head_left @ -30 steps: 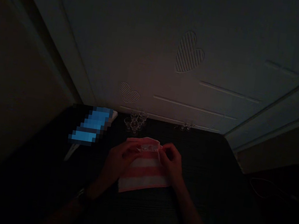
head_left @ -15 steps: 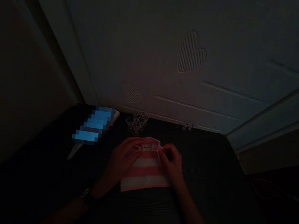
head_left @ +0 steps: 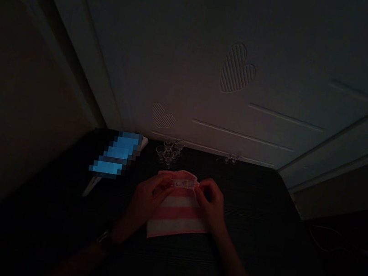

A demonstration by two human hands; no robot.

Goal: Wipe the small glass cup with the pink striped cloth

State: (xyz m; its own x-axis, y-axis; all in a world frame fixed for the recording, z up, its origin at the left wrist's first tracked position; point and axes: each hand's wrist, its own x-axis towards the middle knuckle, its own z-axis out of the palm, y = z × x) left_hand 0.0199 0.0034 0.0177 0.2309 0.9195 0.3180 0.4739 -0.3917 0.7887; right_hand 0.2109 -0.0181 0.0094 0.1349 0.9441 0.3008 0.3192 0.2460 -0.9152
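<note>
A pink-and-white striped cloth (head_left: 179,213) lies on the dark tabletop between my hands. Near its far edge rests a small clear object (head_left: 182,184), too dim to name, with part of the cloth bunched up beside it. My left hand (head_left: 149,197) is closed at the left of this bunched part, thumb and fingers pinching the cloth. On the other side, my right hand (head_left: 211,202) pinches the cloth's far right edge between thumb and forefinger. Exactly what lies between the fingertips is hard to see in the low light.
A cluster of clear glass-like pieces (head_left: 170,151) stands behind the cloth, and a few more small clear pieces (head_left: 232,158) sit to the right. A lit, pixelated screen (head_left: 115,155) is at the left. A pale panel (head_left: 194,66) with heart reliefs rises behind the table (head_left: 253,231).
My left hand has shifted slightly left and down, uncovering more of the cloth's far left edge. My right hand still pinches the cloth, almost unmoved. The whole view has tilted a little.
</note>
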